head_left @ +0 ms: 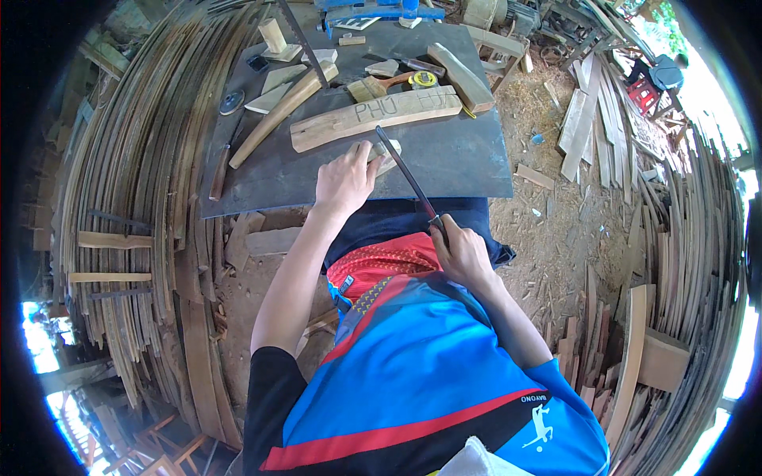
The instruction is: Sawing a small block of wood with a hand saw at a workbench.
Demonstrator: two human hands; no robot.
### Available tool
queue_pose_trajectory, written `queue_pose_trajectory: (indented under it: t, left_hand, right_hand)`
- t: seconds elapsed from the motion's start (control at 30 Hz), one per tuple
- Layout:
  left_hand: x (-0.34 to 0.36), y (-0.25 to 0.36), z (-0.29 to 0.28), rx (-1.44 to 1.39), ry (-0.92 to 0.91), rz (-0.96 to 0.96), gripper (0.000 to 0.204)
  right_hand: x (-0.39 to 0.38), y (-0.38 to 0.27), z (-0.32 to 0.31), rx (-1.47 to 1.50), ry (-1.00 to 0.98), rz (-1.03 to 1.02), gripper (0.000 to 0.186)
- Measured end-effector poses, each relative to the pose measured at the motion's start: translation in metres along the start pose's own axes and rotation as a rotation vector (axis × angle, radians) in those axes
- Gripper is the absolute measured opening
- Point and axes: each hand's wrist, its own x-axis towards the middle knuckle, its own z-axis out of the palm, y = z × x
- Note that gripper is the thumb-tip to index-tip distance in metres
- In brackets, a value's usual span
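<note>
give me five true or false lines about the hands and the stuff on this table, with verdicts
1. The right hand grips a long dark tool. True.
2. The left hand is touching nothing. False: it holds a small pale wood block.
3. A yellow tape measure lies next to the paintbrush. True.
4. The lettered board stands upright on one end. False: it lies lengthwise on the table.
5. Long wood strips are piled on both sides of the table. True.

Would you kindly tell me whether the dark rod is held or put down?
Held: the right hand grips the near end of the dark rod, which slants over the table.
</note>
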Motion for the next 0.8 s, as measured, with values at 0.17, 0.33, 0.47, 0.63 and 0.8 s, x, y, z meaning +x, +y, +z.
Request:
queue_pose_trajectory:
  t: [0.17,0.33,0.47,0.63,0.8]
  left_hand:
    - [-0.001,0.003,0.000,0.026,-0.023,-0.001,0.030]
    - [-0.002,-0.002,0.002,0.030,-0.026,-0.006,0.028]
    - [0.003,0.005,-0.003,0.032,-0.009,0.010,0.028]
    - [0.001,-0.002,0.000,0.014,-0.027,-0.003,0.028]
    - [-0.002,-0.002,0.001,0.002,0.013,0.048,0.030]
  right_hand:
    - [-0.003,0.005,0.002,0.004,-0.008,-0.008,0.020]
    - [-0.002,0.003,0.006,-0.011,-0.017,-0.007,0.019]
    - [-0.003,0.000,-0.003,-0.004,-0.015,-0.006,0.022]
    - [-0.003,-0.002,0.003,-0.054,-0.030,0.021,0.021]
    - [-0.004,-0.017,0.001,-0.185,-0.023,-0.004,0.021]
